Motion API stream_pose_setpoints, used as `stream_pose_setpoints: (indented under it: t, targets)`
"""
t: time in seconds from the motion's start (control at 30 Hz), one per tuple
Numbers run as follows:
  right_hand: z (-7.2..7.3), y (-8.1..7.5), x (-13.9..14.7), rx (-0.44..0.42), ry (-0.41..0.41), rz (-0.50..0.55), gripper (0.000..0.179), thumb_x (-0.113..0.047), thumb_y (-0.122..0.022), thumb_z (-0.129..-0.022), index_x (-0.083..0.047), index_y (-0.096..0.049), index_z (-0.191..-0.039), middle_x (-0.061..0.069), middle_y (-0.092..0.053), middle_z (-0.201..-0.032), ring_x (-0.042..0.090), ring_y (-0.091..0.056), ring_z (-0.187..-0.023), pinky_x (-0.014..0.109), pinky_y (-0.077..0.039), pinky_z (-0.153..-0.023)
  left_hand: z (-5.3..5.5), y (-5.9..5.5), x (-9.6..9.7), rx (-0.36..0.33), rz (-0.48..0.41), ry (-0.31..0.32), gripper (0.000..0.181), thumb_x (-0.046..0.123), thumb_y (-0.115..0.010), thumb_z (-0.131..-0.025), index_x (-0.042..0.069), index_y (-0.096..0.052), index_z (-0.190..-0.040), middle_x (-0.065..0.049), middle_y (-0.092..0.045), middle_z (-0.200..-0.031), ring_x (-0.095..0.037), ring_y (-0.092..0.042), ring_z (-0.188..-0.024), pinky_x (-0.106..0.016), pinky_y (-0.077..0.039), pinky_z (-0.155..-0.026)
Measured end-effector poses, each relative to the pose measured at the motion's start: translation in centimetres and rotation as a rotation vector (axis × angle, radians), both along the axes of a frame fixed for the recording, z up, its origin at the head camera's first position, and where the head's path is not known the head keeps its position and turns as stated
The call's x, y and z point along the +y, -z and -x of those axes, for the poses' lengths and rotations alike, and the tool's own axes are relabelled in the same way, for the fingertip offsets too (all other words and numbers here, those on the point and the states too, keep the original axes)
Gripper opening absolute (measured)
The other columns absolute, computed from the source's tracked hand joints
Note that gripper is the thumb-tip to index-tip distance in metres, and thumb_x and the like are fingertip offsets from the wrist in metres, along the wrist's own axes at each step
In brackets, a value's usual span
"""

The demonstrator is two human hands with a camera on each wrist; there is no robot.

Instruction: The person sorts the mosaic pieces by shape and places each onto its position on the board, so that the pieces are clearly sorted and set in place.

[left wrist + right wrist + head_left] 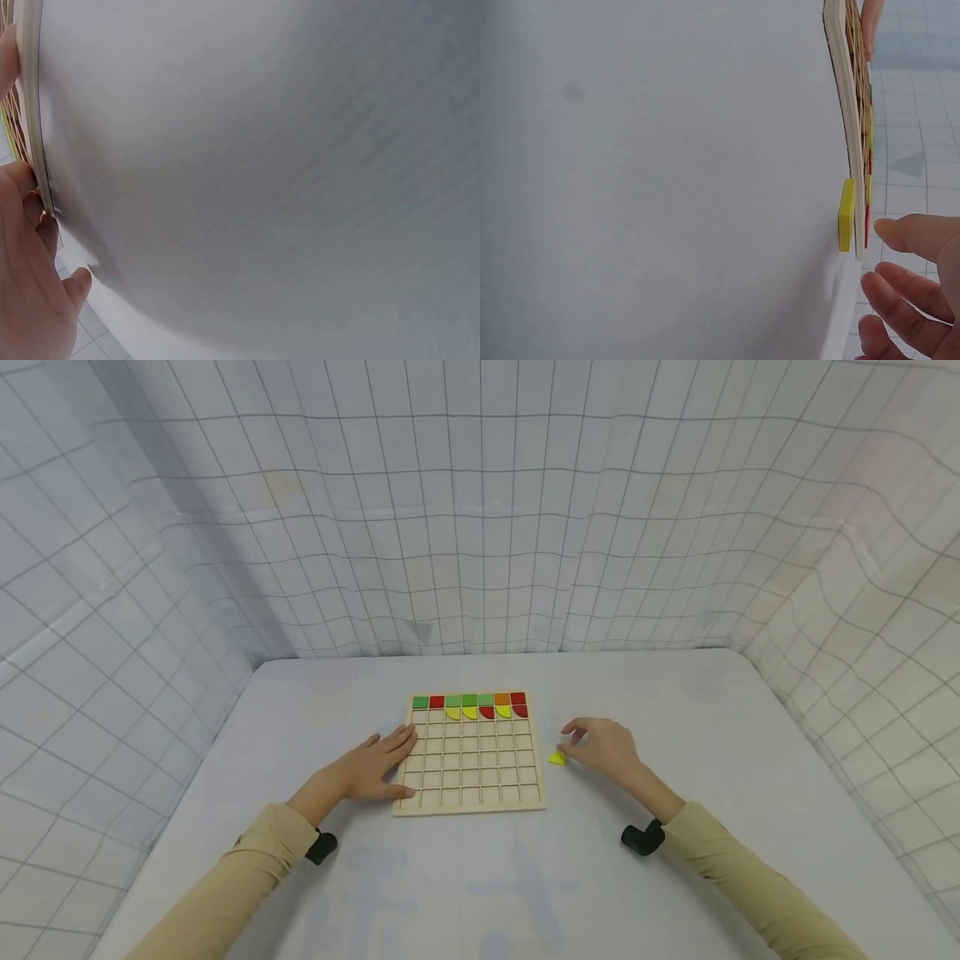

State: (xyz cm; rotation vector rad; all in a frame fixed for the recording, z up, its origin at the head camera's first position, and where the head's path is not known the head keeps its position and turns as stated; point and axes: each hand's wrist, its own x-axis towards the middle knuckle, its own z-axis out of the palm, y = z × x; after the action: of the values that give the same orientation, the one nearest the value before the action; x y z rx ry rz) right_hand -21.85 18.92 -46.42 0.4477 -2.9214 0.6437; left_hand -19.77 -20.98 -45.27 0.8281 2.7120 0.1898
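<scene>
A wooden grid board (pixel 469 812) lies flat on the table. Green, red and orange square tiles (pixel 469 700) fill its top row. Below them, yellow and red quarter-round tiles (pixel 503 712) sit in several cells. My left hand (pixel 371 767) rests on the board's left edge, its fingers spread over the border. To the right of the board lies a loose yellow piece (pixel 557 758), seen from its side in the right wrist view. My right hand (pixel 606 747) is beside that piece, with thumb and fingers apart and nothing visible between them.
The white table (pixel 495 885) reaches back to a white curtain with a dark grid pattern (pixel 487 568), which also hangs on both sides. Dark devices (pixel 643 838) are worn at both wrists.
</scene>
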Motion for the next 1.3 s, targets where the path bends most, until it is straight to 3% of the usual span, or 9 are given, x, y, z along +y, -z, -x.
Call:
stream_pose_setpoints:
  t: [0.43,1.3]
  targets:
    - [-0.7,-0.1,-0.6,-0.064,0.014,-0.017,0.03,-0.034,-0.078,-0.078,-0.014,-0.073,-0.099,-0.001,-0.071,-0.076,0.01,-0.049,-0.056,0.022,-0.036,-0.049,0.2,0.0,0.0,-0.005,0.011,-0.005,0.098,0.061,-0.057,-0.087,0.002,-0.015,-0.153,-0.017,-0.01,-0.161,-0.034,-0.013,-0.149,-0.06,-0.015,-0.117]
    - [-0.6,0.5,-2.2,-0.059,0.003,-0.033,0.029,-0.032,-0.08,-0.075,-0.013,-0.074,-0.097,-0.001,-0.071,-0.084,0.012,-0.057,-0.069,0.023,-0.042,-0.055,0.1,0.2,-0.2,-0.006,0.011,-0.01,0.099,0.062,-0.057,-0.087,0.002,-0.015,-0.154,-0.016,-0.01,-0.162,-0.034,-0.013,-0.149,-0.06,-0.015,-0.117]
